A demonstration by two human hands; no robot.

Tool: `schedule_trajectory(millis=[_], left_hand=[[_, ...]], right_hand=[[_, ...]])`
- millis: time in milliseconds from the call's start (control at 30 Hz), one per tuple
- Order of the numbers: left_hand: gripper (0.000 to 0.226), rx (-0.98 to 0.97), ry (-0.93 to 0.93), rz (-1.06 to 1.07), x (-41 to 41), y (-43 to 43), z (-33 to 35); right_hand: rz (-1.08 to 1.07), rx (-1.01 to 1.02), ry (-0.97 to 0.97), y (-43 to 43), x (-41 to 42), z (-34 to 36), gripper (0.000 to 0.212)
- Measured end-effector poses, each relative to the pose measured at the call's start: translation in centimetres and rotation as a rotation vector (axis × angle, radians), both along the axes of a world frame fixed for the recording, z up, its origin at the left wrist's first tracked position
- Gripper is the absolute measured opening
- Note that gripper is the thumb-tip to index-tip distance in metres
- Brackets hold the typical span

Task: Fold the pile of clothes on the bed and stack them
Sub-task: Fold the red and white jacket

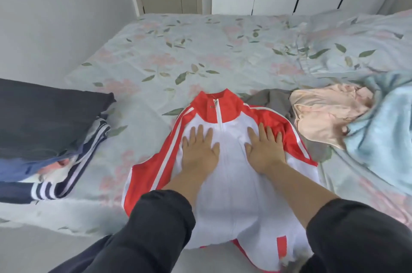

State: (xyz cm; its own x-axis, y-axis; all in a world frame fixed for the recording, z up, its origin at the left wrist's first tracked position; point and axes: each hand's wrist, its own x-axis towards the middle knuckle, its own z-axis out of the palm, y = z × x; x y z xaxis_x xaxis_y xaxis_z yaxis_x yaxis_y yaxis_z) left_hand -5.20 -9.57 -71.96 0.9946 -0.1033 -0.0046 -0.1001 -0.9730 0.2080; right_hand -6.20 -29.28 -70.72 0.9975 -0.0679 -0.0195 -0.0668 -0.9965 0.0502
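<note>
Where the jacket (231,194) lies flat — both hands (199,154) (264,152) palm-down, splayed.

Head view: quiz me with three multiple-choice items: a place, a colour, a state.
1. Where is the stack of folded dark clothes relative to the red-and-white zip-up track jacket?
A. On it
B. To its left
C. To its right
2. What colour is the jacket's collar?
A. Blue
B. Green
C. Red
3. What are the left hand and right hand doing?
A. Pressing flat on the jacket's white front
B. Gripping its sleeves
C. Lifted off the bed

Answers: 1 B, it sits at the floral bed's left edge; 2 C, red above the white front; 3 A, both lie flat on the fabric.
</note>
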Motion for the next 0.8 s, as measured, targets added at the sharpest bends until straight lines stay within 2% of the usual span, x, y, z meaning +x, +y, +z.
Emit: schedule_trajectory(millis=[167, 233, 267, 333, 367, 400, 433, 467, 500, 533, 567, 600, 667, 733, 800], left_hand=[[0.056, 0.040, -0.018, 0.008, 0.2, -0.3, 0.1], [0.055, 0.035, 0.004, 0.032, -0.3, -0.6, 0.4], [0.055, 0.013, 0.018, 0.053, -0.7, -1.1, 0.6], [0.055, -0.075, 0.037, 0.055, -2.1, -2.6, 1.1], [0.056, -0.131, 0.036, 0.025, -3.0, -3.7, 1.2], [0.056, -0.174, 0.023, -0.024, -4.1, -4.8, 1.2], [0.057, -0.185, -0.002, -0.084, -5.1, -5.8, 1.1], [0.059, -0.164, -0.034, -0.144, -5.9, -6.5, 1.1], [0.060, -0.133, -0.061, -0.188, -6.3, -7.0, 1.0], [0.061, -0.104, -0.073, -0.213, -6.4, -7.2, 0.9], [0.062, -0.080, -0.077, -0.224, -6.3, -7.2, 0.8], [0.062, -0.063, -0.080, -0.233, -6.2, -7.2, 0.8], [0.062, -0.040, -0.088, -0.279, -6.0, -7.2, 0.9], [0.062, -0.023, -0.093, -0.340, -5.8, -7.2, 1.0], [0.062, -0.012, -0.098, -0.377, -5.8, -7.2, 1.0]], right_hand=[[0.017, 0.044, 0.012, 0.0, -0.2, 0.5, 0.060], [0.073, 0.196, 0.032, -0.5, -0.2, 1.5, 0.055], [0.101, 0.368, 0.017, -1.0, -0.5, 2.2, 0.049], [0.067, 0.746, -0.184, -2.7, -1.4, 4.1, 0.032], [-0.036, 0.820, -0.348, -4.1, -1.8, 4.9, 0.026], [-0.180, 0.811, -0.469, -5.5, -2.5, 5.8, 0.023], [-0.314, 0.754, -0.512, -7.2, -3.1, 6.4, 0.020], [-0.410, 0.683, -0.429, -8.6, -3.7, 6.8, 0.017], [-0.461, 0.636, -0.267, -9.6, -4.2, 6.9, 0.020], [-0.484, 0.634, -0.115, -10.3, -4.7, 6.8, 0.031], [-0.488, 0.707, -0.012, -10.6, -5.2, 6.7, 0.040], [-0.497, 0.807, 0.050, -10.6, -5.5, 6.8, 0.040], [-0.505, 0.950, 0.140, -10.3, -5.7, 6.9, 0.024], [-0.552, 1.080, 0.166, -9.9, -5.5, 7.1, 0.032], [-0.614, 1.294, 0.105, -9.9, -5.1, 7.7, 0.033]])
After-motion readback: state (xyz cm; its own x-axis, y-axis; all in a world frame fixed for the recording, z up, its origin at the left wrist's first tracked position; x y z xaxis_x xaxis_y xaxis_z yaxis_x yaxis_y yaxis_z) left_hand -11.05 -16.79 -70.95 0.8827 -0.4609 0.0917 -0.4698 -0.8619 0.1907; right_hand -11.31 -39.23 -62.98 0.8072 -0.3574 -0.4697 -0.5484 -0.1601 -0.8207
